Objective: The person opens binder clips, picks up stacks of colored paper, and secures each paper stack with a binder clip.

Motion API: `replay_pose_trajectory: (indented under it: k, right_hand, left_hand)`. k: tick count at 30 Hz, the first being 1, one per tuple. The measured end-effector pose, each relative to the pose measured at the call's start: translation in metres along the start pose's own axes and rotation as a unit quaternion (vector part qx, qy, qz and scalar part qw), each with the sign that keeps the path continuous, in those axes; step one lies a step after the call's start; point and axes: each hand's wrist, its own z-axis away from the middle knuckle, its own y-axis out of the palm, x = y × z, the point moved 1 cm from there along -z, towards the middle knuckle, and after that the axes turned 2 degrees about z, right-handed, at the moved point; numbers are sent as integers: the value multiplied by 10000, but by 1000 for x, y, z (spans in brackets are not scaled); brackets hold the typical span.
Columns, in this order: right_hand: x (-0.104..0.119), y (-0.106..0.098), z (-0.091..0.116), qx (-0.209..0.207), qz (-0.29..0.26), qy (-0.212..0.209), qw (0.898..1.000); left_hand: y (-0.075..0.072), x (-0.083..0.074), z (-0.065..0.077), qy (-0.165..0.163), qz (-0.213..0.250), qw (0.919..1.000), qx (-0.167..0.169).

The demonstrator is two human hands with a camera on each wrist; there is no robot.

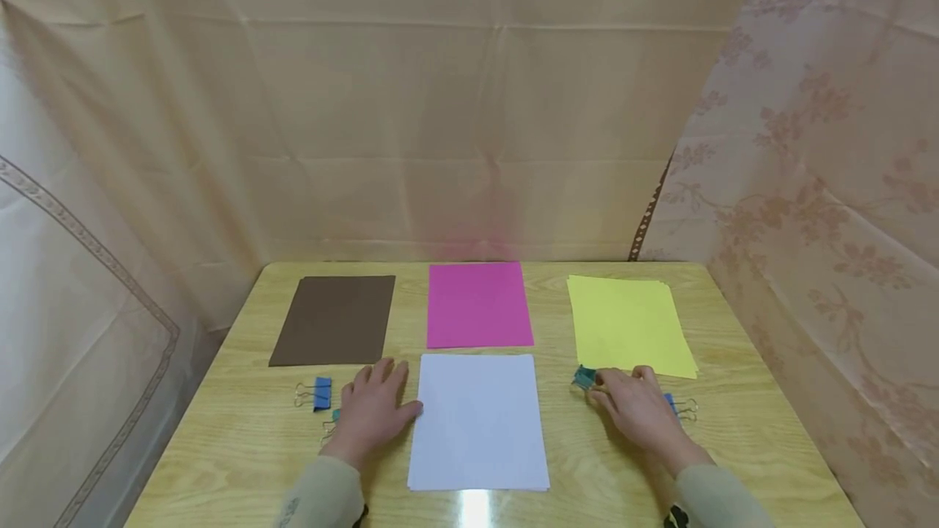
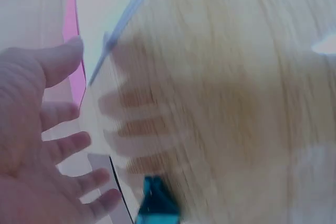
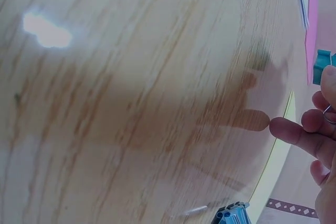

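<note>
My right hand (image 1: 638, 410) pinches a green binder clip (image 1: 584, 376) by its wire handle, at the near left corner of the yellow paper stack (image 1: 631, 324). In the right wrist view that green binder clip (image 3: 321, 66) sticks out past the thumb. A blue binder clip (image 1: 671, 404) lies partly hidden behind this hand. With fingers spread, my left hand (image 1: 374, 410) is at the left edge of the white paper stack (image 1: 477, 422), its thumb by that edge. Another green binder clip (image 2: 157, 203) lies beside the left hand, mostly covered by it in the head view.
Brown paper (image 1: 333, 320) lies at the back left of the wooden table (image 1: 242, 446), and pink paper (image 1: 479, 304) at the back middle. Left of the left hand is a blue binder clip (image 1: 323, 394). Cloth curtains (image 1: 469, 104) hang behind and at both sides.
</note>
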Motion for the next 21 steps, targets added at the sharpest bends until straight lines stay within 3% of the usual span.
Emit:
replay_pose_trajectory:
  k: [6, 21]
  right_hand:
    - [0, -1, -1, 82, 14, 27, 10000]
    - [0, -3, 0, 206, 96, 125, 9997]
  left_hand:
    - [8, -14, -9, 450, -22, 9988, -217]
    - [21, -39, -22, 902, -300, 9946, 413]
